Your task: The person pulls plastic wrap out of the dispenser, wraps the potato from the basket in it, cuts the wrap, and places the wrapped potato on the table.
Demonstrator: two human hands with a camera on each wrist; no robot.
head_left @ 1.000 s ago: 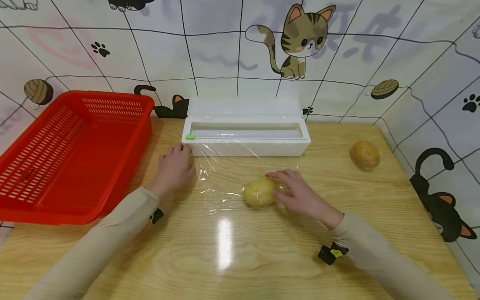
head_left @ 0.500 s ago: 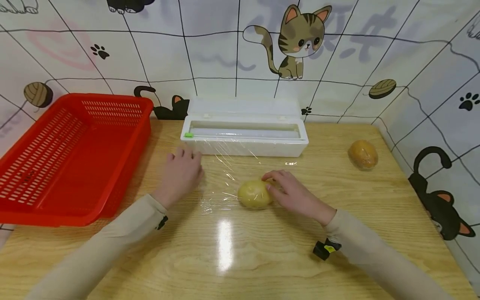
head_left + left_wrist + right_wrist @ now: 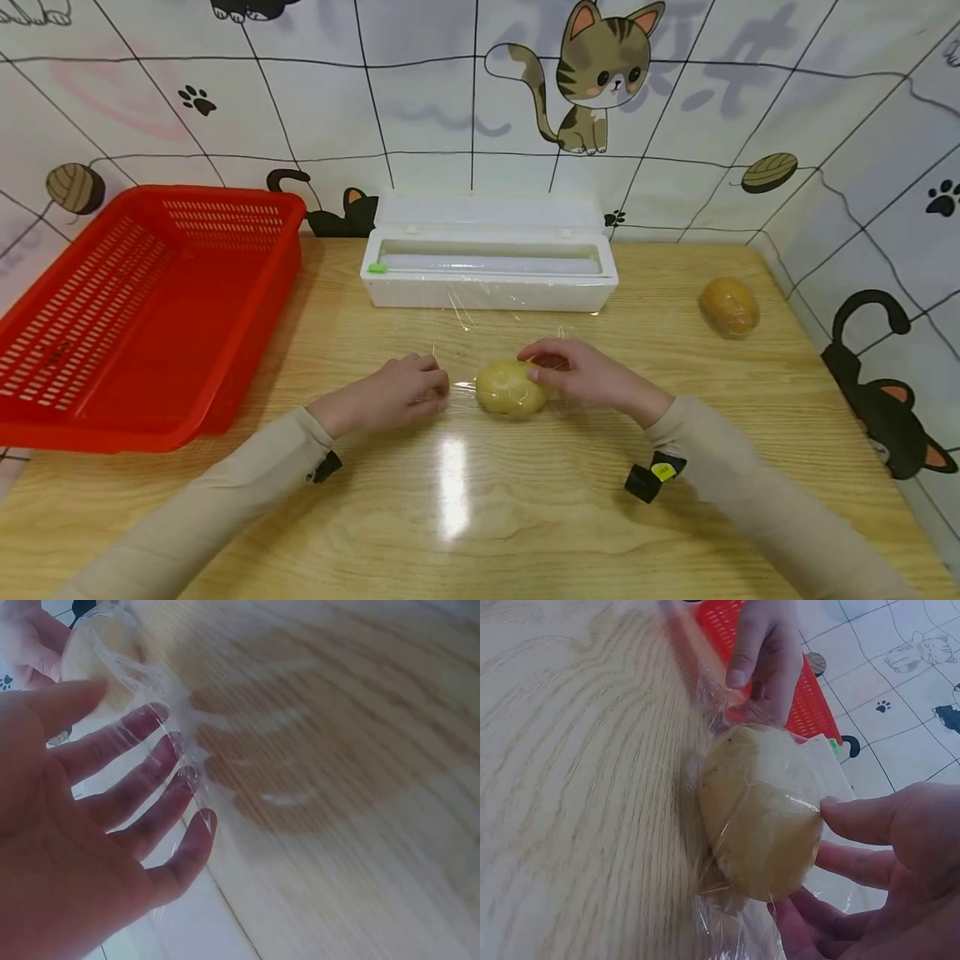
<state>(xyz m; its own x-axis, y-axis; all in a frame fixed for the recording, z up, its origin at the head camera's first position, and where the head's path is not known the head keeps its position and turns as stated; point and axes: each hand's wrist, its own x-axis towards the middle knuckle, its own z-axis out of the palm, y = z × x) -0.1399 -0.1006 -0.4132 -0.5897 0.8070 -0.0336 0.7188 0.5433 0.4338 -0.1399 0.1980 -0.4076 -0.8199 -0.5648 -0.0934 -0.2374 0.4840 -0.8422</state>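
A pale yellow potato (image 3: 512,389) lies on the table with clear cling film (image 3: 735,926) over and around it. My right hand (image 3: 588,377) holds the potato's right side; the thumb and fingertips touch it in the right wrist view. Just left of the potato is my left hand (image 3: 393,392). In the left wrist view its fingers (image 3: 154,776) are spread and slightly bent, with film lying across the fingertips, and the thumb stands apart from them. Behind both hands sits a white cling film box (image 3: 487,292), lid up, a roll inside and film coming over its front.
A red slotted basket (image 3: 198,333) stands at the left. A second, browner round item wrapped in film (image 3: 730,307) lies at the right. A green slider (image 3: 377,268) sits on the box's left front edge. Cat-patterned walls (image 3: 420,108) bound the table behind and at the right.
My left hand has left the box's front left corner and come right and nearer, beside the potato. The film has gathered closer to the potato. My right hand, still at the potato, shifted slightly left.
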